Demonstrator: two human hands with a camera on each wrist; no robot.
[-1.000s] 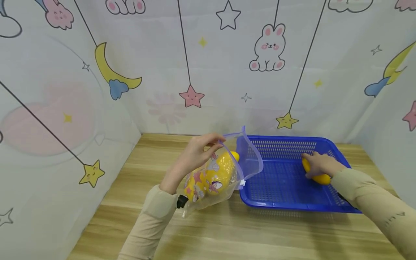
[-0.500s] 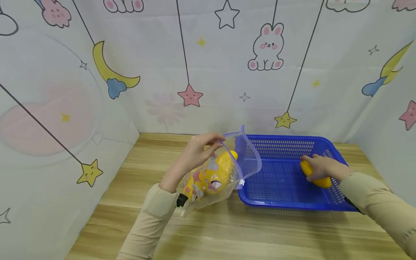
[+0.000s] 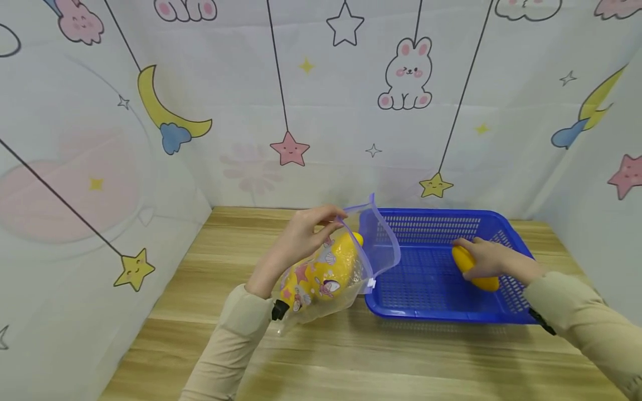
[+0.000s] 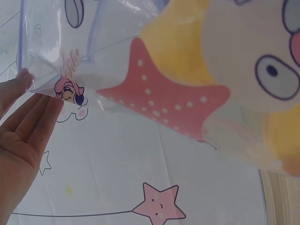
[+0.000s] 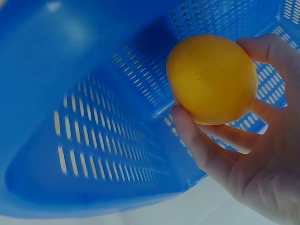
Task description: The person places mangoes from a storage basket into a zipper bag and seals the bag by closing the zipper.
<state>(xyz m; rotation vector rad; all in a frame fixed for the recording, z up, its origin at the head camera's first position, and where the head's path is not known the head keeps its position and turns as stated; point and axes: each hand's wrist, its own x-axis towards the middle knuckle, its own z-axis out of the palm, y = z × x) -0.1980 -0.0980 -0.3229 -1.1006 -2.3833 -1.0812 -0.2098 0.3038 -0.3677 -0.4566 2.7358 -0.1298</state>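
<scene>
My left hand (image 3: 310, 231) pinches the purple-edged rim of a clear zip bag (image 3: 321, 312) printed with starfish and shells. The bag's mouth gapes toward the basket, and its white slider (image 3: 371, 283) hangs at the lower corner. Inside lie yellow fruits (image 3: 346, 253), partly hidden by the print. In the left wrist view, thumb and fingers meet at the bag's edge (image 4: 28, 84). Over at the right, my right hand (image 3: 486, 257) grips a long yellow mango (image 3: 463, 260) in the blue basket (image 3: 421, 314). The right wrist view shows that mango (image 5: 211, 79) end-on, between thumb and fingers.
The basket has slotted walls and stands at the table's back right, with the bag's mouth against its left rim. Wooden tabletop (image 3: 351, 362) runs in front of both. A printed white curtain (image 3: 341, 111) rises behind and at the sides.
My right hand has shifted slightly left within the basket, with the mango in its grip. The left hand keeps hold of the bag's rim. The head view has turned a little.
</scene>
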